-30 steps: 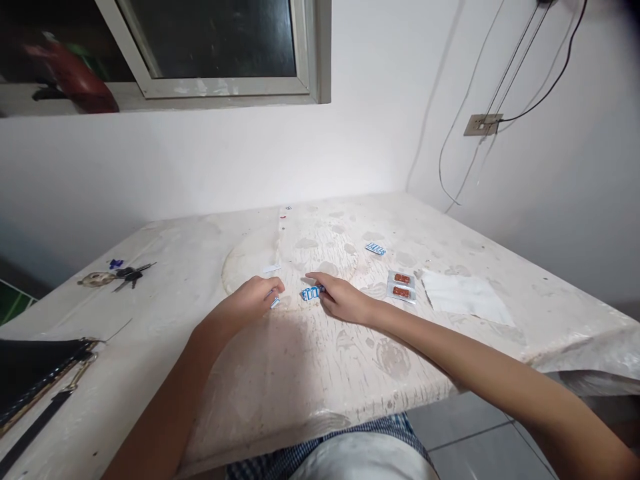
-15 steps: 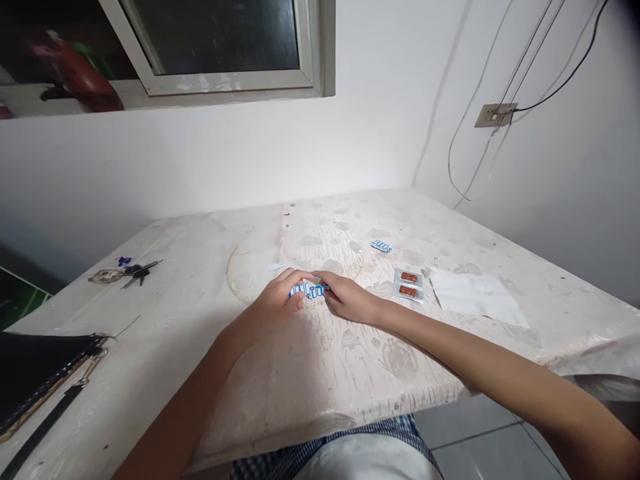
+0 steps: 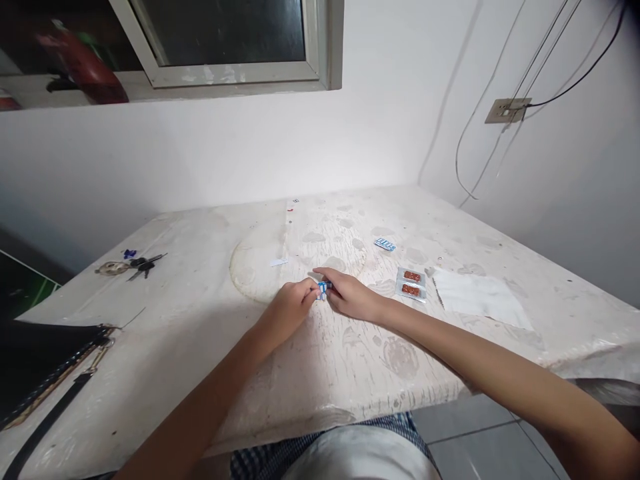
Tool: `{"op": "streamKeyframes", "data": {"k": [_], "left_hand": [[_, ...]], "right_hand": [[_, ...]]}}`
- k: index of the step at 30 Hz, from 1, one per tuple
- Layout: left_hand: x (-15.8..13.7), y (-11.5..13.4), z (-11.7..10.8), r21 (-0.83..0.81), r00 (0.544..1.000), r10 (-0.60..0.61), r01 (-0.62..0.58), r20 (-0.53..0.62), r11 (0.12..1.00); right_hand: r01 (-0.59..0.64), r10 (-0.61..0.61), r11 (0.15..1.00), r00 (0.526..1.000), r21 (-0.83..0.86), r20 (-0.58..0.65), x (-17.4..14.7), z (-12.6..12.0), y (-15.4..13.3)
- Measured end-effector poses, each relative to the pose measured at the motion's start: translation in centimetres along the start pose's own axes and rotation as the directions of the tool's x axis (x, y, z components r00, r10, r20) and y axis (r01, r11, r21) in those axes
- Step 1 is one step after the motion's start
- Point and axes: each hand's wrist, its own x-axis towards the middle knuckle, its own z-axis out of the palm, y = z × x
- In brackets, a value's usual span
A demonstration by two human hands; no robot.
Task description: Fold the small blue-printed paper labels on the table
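Observation:
Between my two hands is a small blue-and-white printed packet [image 3: 323, 289], mostly covered by fingers. My left hand [image 3: 291, 307] pinches its left end, thumb and fingers pressed together. On the other side, my right hand [image 3: 354, 298] grips the right end, its index finger stretched out above the packet. What the packet contains cannot be made out. A similar blue-and-white piece [image 3: 385, 244] lies farther back on the table. To the right of my right hand rests a silver blister pack [image 3: 411, 285] with two reddish-brown sections.
A white cloth or paper [image 3: 483, 298] lies at the right of the table [image 3: 400, 373]. Keys [image 3: 145, 264] sit at the left, behind a black bag [image 3: 50, 360] with a strap. A small whitish strip [image 3: 279, 263] lies beyond my left hand. A wall socket [image 3: 507, 111] has cables.
My left hand has moved slightly right, closer to my right hand, and its fingers have closed tighter. Less of the packet shows between the hands. The view has shifted a little.

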Motion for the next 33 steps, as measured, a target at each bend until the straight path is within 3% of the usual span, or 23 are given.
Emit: {"op": "streamKeyframes", "data": {"k": [6, 11, 19, 28, 33], "left_hand": [[-0.3, 0.3, 0.0, 0.133, 1.0, 0.003, -0.007, 0.03, 0.991], [-0.6, 0.3, 0.1, 0.316, 0.997, 0.06, -0.045, -0.038, 0.948], [0.2, 0.2, 0.0, 0.361, 0.966, 0.212, -0.147, -0.146, 0.921], [1.2, 0.2, 1.3, 0.51, 0.922, 0.363, -0.25, -0.134, 0.823], [1.4, 0.1, 1.5, 0.494, 0.915, 0.37, -0.251, -0.159, 0.833]], "right_hand": [[0.001, -0.001, 1.0, 1.0, 0.008, 0.012, 0.0, 0.0, 0.3], [0.006, -0.006, 1.0, 1.0, 0.006, -0.001, -0.1, 0.0, 0.2], [0.024, -0.024, 1.0, 1.0, 0.014, -0.007, -0.1, 0.2, 0.7], [0.053, -0.053, 0.997, 0.999, 0.053, 0.0, 0.0, -0.4, -0.2], [0.056, -0.056, 0.997, 0.998, 0.059, 0.003, -0.1, -0.5, -0.4]]}}
